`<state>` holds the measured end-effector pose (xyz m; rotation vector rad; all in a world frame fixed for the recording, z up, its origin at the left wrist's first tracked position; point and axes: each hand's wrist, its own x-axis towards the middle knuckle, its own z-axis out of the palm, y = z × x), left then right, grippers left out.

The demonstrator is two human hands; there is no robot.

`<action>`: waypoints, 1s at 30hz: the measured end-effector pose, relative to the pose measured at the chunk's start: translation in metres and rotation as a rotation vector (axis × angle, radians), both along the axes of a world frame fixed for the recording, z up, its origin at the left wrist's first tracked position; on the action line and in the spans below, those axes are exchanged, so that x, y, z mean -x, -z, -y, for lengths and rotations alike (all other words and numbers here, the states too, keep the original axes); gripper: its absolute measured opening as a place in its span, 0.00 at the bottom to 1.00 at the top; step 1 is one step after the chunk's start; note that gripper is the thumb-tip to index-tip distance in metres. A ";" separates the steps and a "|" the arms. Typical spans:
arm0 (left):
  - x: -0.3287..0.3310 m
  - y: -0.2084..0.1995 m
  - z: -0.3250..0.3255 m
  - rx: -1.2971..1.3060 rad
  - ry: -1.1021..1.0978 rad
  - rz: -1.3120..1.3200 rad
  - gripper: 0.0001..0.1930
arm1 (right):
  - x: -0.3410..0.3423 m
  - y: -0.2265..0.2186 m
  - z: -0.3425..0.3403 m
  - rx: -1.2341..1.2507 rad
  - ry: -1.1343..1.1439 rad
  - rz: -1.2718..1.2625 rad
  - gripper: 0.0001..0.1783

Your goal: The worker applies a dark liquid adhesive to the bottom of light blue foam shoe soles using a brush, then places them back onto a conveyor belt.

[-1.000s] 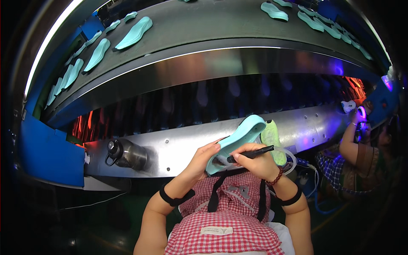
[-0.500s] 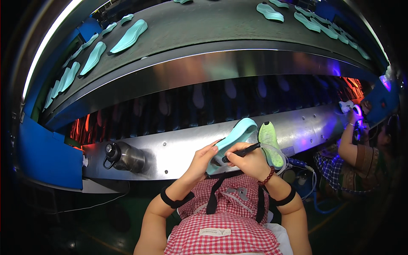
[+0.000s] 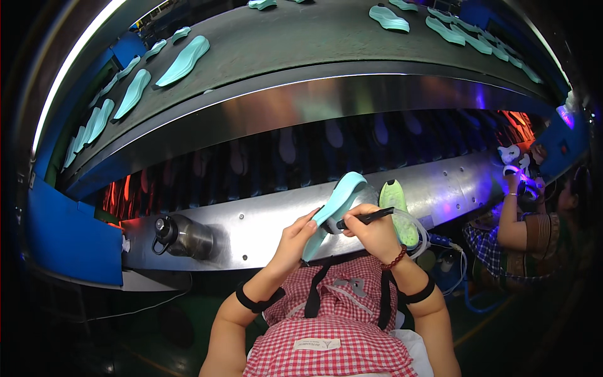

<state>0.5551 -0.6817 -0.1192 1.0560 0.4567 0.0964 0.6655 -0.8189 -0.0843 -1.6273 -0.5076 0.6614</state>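
My left hand [image 3: 294, 237] grips a turquoise shoe sole [image 3: 336, 204] by its lower edge and holds it tilted up in front of my chest. My right hand [image 3: 372, 234] is closed around a thin black pen-like tool [image 3: 366, 218] whose tip touches the sole's inner side. A lime-green shoe sole [image 3: 396, 207] stands just behind my right hand, with a clear hose looping round it.
A metal flask [image 3: 183, 236] lies on the steel ledge [image 3: 251, 232] at left. Several turquoise soles [image 3: 183, 60] ride the dark conveyor belt [image 3: 301, 38] above. A blue panel [image 3: 69, 239] stands at left. A co-worker's hand [image 3: 512, 182] at right holds a white part under violet light.
The turquoise sole has tilted more upright, and the lime-green sole behind it now shows more. Both hands stayed in front of my chest.
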 end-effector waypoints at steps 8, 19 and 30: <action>0.001 -0.007 -0.006 0.196 -0.055 0.108 0.26 | -0.002 0.014 0.019 -0.237 -0.006 -0.174 0.09; -0.002 -0.005 -0.005 0.624 -0.002 0.121 0.25 | 0.000 0.005 0.036 -0.250 -0.201 -0.125 0.14; -0.007 -0.002 0.008 0.658 -0.034 0.040 0.25 | -0.019 0.022 0.021 -0.068 0.058 0.423 0.11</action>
